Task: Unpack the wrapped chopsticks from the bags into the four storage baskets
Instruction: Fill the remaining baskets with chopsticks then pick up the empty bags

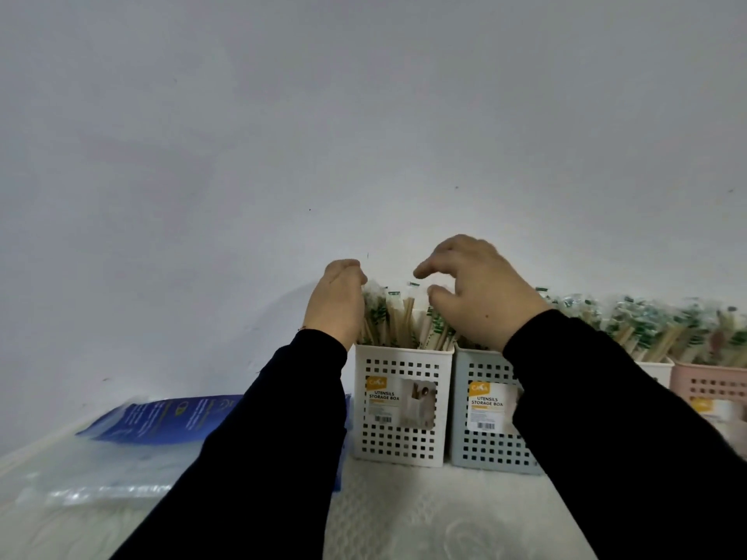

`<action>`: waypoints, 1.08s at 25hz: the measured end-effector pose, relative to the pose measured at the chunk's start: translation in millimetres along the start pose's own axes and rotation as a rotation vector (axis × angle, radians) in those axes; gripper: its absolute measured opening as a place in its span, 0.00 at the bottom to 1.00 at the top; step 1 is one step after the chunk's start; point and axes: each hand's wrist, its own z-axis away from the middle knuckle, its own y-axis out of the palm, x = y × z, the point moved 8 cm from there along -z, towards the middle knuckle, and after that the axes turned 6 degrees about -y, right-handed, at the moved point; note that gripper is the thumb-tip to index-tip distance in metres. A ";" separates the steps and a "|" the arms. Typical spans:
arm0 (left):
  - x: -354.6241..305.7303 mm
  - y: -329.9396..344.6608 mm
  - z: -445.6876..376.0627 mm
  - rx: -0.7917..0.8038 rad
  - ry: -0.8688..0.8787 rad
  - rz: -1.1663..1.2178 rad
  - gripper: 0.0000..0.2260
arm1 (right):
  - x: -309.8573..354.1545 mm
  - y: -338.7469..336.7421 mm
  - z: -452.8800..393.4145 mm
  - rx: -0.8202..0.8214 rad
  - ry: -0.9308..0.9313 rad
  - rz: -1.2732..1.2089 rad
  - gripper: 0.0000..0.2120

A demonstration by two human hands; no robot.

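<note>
Against a plain pale wall (364, 115) we see a white quilted surface (424, 515), perhaps a mattress, carrying a row of four perforated baskets. We take the white basket (402, 406) as our landmark. Touching its right side stands a blue-grey basket (485, 422); further right a second white basket (657, 367) shows only at its rim behind our right sleeve, and a pink basket (709, 388) stands at the far right. All four hold upright wrapped chopsticks (394, 321), their tops sticking above the rims.

Left of the white basket lie the bags: a blue printed bag (161, 418) flat near the wall, and a clear bag (97, 474) in front of it.

Our left hand (337, 303) is at the white basket's left rim, palm turned inward against the chopsticks, fingers curled at the top; whether they grip any we cannot tell. Our right hand (477, 293) hovers above the seam between the white and blue-grey baskets, fingers (428, 270) loosely curled and spread, holding nothing, just over the chopstick tops.
</note>
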 end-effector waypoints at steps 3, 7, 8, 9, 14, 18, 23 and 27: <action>3.6 -0.7 25.1 -0.023 -0.005 -0.153 0.17 | -1.1 -8.7 42.5 0.038 0.094 0.026 0.11; 41.5 22.7 54.9 0.007 -0.130 -0.495 0.49 | -32.6 47.6 106.9 0.485 0.305 0.150 0.12; 52.4 31.6 61.4 0.031 -0.156 -0.586 0.56 | -39.9 58.3 121.0 0.547 0.342 0.144 0.11; 61.9 37.5 65.1 0.030 -0.166 -0.651 0.61 | -44.2 67.3 132.2 0.602 0.372 0.124 0.09; 72.8 39.5 63.8 -0.040 -0.128 -0.614 0.65 | -48.9 97.8 157.3 0.723 0.405 0.037 0.12; 68.7 39.4 69.3 -0.049 -0.081 -0.587 0.63 | -52.5 103.6 158.0 0.735 0.397 0.038 0.17; 48.8 31.9 83.9 0.008 -0.120 -0.610 0.59 | -35.0 95.7 155.6 0.724 0.367 0.079 0.15; 17.2 -12.9 94.6 0.009 -0.060 -0.720 0.36 | 17.9 96.0 131.3 0.631 0.331 -0.117 0.14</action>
